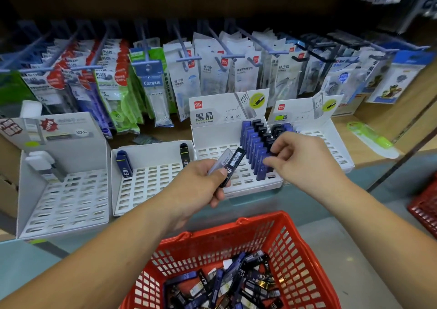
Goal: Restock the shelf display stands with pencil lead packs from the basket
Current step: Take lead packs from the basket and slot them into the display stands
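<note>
The left hand [201,183] grips two lead packs [233,164] together – one clear, one black – above the front of a white display stand [248,187] on the shelf. The right hand [305,157] pinches the front blue pack [261,172] of a row standing upright in that stand's slots, with a black row [262,129] beside it. The neighbouring stand [146,190] to the left holds one blue pack and one black – well apart. Below the hands, the red basket [260,219] holds a loose heap of packs [224,282]. Hanging packets [151,84] fill the hooks behind
</note>
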### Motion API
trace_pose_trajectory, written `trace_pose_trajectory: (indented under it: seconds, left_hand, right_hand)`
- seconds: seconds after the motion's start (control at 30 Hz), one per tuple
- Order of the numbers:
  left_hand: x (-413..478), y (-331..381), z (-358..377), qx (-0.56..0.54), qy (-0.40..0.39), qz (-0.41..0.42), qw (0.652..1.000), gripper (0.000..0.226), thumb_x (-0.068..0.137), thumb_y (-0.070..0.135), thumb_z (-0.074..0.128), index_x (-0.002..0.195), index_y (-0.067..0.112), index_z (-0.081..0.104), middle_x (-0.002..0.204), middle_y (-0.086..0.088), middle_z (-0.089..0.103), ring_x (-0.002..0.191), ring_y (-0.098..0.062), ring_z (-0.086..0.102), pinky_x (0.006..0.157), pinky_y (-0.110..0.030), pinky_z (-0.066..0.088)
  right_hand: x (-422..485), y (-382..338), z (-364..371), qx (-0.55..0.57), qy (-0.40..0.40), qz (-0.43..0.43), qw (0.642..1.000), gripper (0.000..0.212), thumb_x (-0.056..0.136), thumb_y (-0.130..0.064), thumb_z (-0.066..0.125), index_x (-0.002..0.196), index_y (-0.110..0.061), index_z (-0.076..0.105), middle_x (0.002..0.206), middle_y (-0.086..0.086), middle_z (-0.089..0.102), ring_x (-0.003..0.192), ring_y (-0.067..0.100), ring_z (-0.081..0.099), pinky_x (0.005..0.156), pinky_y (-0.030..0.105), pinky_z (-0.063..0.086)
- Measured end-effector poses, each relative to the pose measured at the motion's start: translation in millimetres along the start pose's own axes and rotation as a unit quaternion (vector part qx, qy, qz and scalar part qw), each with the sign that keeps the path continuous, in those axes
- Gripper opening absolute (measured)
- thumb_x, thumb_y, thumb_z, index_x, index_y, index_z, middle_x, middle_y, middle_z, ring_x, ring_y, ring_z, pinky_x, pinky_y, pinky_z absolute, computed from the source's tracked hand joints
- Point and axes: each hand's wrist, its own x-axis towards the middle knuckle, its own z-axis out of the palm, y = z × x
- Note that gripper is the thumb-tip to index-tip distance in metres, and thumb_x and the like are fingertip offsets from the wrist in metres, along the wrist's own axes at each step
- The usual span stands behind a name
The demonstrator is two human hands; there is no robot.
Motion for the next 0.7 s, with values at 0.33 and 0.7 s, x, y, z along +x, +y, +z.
trace_pose_trajectory:
  seconds: [0.33,0.7]
  left_hand:
    - [-23,6,-30,-0.115,-0.001,0.022,0.993,0.022,0.107,0.016,0.054,0.111,0.011,0.075,0.082,-0.008,0.066,0.056,-0.011,0.049,0.049,-0.022,0.039]
    - [-42,-4,-98,-0.076,0.104,0.016,0.992,0.02,0.107,0.019,0.053,0.107,0.003,0.065,0.076,-0.007,0.066,0.052,-0.017,0.049,0.047,-0.029,0.041]
  right_hand:
    - [-12,-68,33,0.377,-0.151,0.028,0.914,0.027,0.084,-0.003,0.08,0.109,-0.012,0.075,0.084,0.018,0.072,0.075,0.032,0.076,0.072,0.041,0.063]
    - [-6,-97,68,0.293,-0.172,0.028,0.94,0.03,0.094,-0.035,0.072,0.075,-0.012,0.067,0.048,-0.004,0.041,0.043,0.013,0.033,0.045,0.021,0.028]
